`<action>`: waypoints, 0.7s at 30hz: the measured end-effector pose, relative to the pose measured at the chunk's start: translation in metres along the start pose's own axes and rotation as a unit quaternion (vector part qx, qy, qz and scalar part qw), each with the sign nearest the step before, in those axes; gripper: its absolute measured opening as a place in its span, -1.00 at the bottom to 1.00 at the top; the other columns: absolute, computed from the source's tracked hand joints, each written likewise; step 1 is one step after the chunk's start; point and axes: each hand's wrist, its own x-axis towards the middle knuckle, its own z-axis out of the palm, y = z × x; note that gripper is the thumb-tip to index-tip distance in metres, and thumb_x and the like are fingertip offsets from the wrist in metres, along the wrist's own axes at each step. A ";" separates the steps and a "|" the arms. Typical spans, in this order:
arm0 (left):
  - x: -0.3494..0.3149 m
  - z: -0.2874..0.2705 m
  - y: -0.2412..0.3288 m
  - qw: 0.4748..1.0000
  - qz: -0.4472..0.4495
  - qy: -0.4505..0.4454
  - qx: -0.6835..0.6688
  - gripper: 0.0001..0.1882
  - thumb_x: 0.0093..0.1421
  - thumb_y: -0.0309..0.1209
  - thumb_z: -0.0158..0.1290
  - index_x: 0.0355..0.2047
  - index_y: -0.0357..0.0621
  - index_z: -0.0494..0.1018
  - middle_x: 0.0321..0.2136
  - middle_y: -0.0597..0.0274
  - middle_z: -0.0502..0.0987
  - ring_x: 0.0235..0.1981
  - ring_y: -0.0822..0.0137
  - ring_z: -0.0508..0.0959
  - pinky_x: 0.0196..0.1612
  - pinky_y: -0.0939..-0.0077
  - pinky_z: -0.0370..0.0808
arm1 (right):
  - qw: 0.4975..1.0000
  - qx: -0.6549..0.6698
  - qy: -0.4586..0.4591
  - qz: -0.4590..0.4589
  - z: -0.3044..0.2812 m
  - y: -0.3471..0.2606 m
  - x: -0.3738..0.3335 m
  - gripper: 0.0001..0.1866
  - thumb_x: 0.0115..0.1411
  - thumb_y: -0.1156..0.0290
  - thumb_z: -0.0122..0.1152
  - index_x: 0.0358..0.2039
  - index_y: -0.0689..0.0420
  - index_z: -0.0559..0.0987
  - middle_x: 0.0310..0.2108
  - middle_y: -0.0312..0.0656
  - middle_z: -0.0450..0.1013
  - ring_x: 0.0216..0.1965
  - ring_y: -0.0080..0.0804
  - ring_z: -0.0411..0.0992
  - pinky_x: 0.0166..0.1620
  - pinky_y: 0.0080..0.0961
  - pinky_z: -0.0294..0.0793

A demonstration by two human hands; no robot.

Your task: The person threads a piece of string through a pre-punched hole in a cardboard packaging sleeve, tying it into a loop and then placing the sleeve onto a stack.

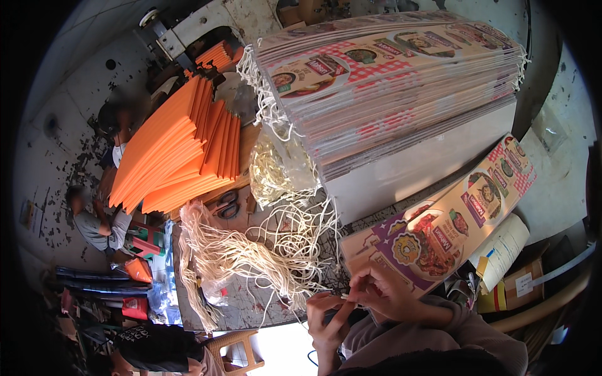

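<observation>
My left hand [329, 318] and my right hand [384, 293] meet near the table's front edge, fingers pinched together on a thin cream cord end [342, 294]. The cord runs from a loose pile of cream cords [251, 250] spread over the table. Just right of my hands lies a flat printed paper bag [445, 219] with food pictures, its near corner by my right hand. Behind it rises a tall stack of the same printed bags [389, 81] with cord handles hanging from its left side.
A stack of orange sheets [182, 150] leans at the left, with black scissors [228, 204] below it. Two people sit on the floor at far left [94, 219]. Another person's head [157, 351] shows at the bottom. A rolled white paper [505, 247] lies at right.
</observation>
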 end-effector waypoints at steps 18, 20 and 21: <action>0.005 0.016 0.019 0.911 -0.218 0.146 -0.319 -0.68 0.08 -0.70 -0.06 -0.14 -0.25 0.22 -0.35 0.06 0.40 -0.37 0.33 0.43 -0.30 0.53 0.36 | 0.982 -0.135 -0.065 -0.117 -0.004 -0.006 0.000 -0.85 0.09 0.47 0.16 -0.30 0.14 0.43 -0.33 -0.18 0.38 -0.35 -0.27 0.41 -0.34 -0.45 0.40; 0.001 0.016 0.017 0.908 -0.229 0.134 -0.325 -0.64 0.08 -0.71 -0.07 -0.10 -0.26 0.16 -0.33 0.05 0.39 -0.34 0.36 0.43 -0.27 0.55 0.36 | 0.984 -0.137 -0.072 -0.086 -0.004 -0.007 0.000 -0.84 0.08 0.47 0.18 -0.32 0.14 0.43 -0.33 -0.18 0.35 -0.34 -0.29 0.39 -0.31 -0.47 0.39; -0.001 0.017 0.016 0.905 -0.239 0.122 -0.331 -0.59 0.09 -0.72 -0.08 -0.06 -0.26 0.10 -0.30 0.03 0.38 -0.32 0.39 0.42 -0.24 0.58 0.36 | 0.984 -0.137 -0.071 -0.086 -0.005 -0.007 0.001 -0.84 0.08 0.47 0.18 -0.32 0.14 0.43 -0.33 -0.18 0.35 -0.34 -0.29 0.39 -0.31 -0.47 0.39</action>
